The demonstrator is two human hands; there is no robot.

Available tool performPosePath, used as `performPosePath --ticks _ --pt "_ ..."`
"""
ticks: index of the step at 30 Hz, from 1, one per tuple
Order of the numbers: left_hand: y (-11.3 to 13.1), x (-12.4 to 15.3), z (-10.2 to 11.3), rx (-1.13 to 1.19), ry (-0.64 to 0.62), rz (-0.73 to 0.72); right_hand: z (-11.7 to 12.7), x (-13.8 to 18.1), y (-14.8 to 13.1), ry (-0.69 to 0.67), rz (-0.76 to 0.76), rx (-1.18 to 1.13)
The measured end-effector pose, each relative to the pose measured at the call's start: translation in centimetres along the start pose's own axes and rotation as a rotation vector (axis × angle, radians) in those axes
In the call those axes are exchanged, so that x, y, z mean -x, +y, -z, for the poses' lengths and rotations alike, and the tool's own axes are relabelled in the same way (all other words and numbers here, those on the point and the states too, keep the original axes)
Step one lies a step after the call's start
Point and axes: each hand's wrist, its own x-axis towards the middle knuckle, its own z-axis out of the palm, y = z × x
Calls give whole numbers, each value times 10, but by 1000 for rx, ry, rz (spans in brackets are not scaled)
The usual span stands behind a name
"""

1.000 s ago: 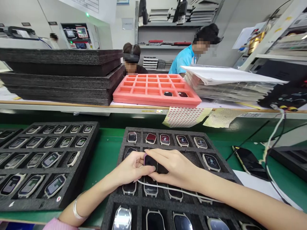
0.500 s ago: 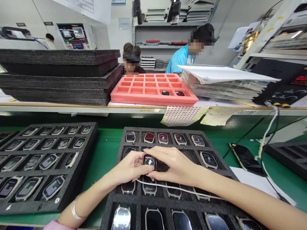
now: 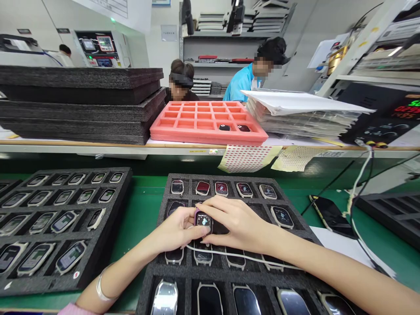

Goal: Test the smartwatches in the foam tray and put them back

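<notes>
Smartwatch point(image 3: 204, 220) between both hands, white cable point(image 3: 229, 255) beneath, foam tray point(image 3: 157, 280) around

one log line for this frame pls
left hand: on watch | right hand: on watch | watch: screen lit, over black tray | cable: under wrists

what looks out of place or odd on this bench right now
Two things stand out. A white cable lies loose across the watches in the black foam tray, under the right hand. And the pink tray holds only two watch bodies, its other visible pockets bare. The left hand shares a lit watch.
</notes>
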Motion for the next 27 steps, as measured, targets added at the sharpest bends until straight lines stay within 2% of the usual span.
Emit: performPosePath --ticks 14,17,19,23,27 --pt "-4 0 -1 -40 -1 8 2 -1 -8 -55 -51 51" --pt "-3 2 -2 -25 -12 25 10 0 -6 -74 -66 -28" --pt "-3 3 -4 38 -48 -14 22 4 0 -73 -95 -128" --pt "-4 4 -6 139 -145 -38 49 32 22 -52 -286 -163" --pt "-4 2 -7 121 -184 -9 57 73 37 -185 -442 -85"
